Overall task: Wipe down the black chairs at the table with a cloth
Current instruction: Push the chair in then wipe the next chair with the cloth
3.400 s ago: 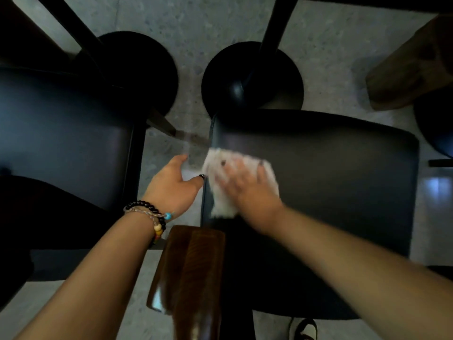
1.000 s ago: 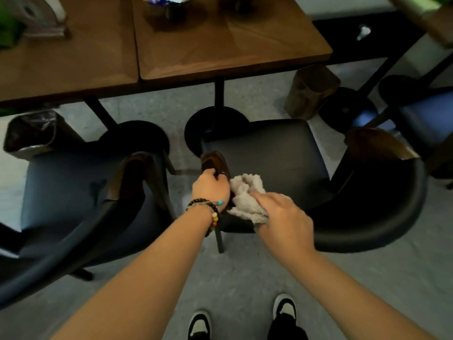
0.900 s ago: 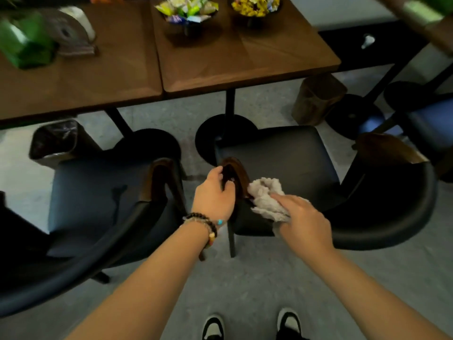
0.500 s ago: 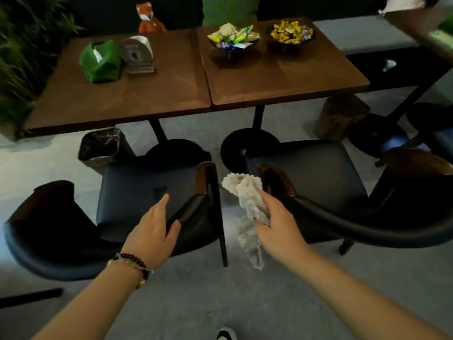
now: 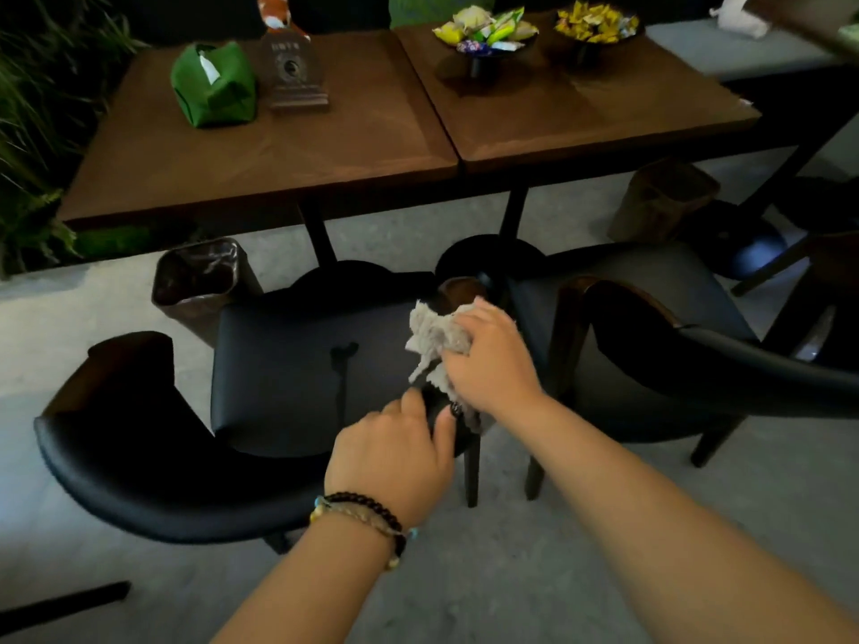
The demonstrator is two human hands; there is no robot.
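Two black chairs stand side by side before the wooden tables. The left chair [image 5: 279, 374] has a black seat and a curved black backrest with brown wooden arm ends. My right hand [image 5: 488, 360] presses a crumpled grey-white cloth [image 5: 434, 339] against that chair's right armrest. Lower on the same armrest, my left hand [image 5: 395, 453], with a bead bracelet at the wrist, grips the black padding. The right chair [image 5: 650, 327] stands just beyond my right arm.
Two brown tables [image 5: 288, 146] carry a green tissue pouch [image 5: 214, 83], a small wooden stand [image 5: 293, 72] and two bowls of sweets [image 5: 488, 32]. A dark bin [image 5: 197, 276] and a wooden block [image 5: 660, 202] stand on the grey floor. Plants line the left edge.
My right hand has carried the cloth from the gap between the chairs onto the left chair's right armrest. My left hand, open half a second ago, now grips that armrest.
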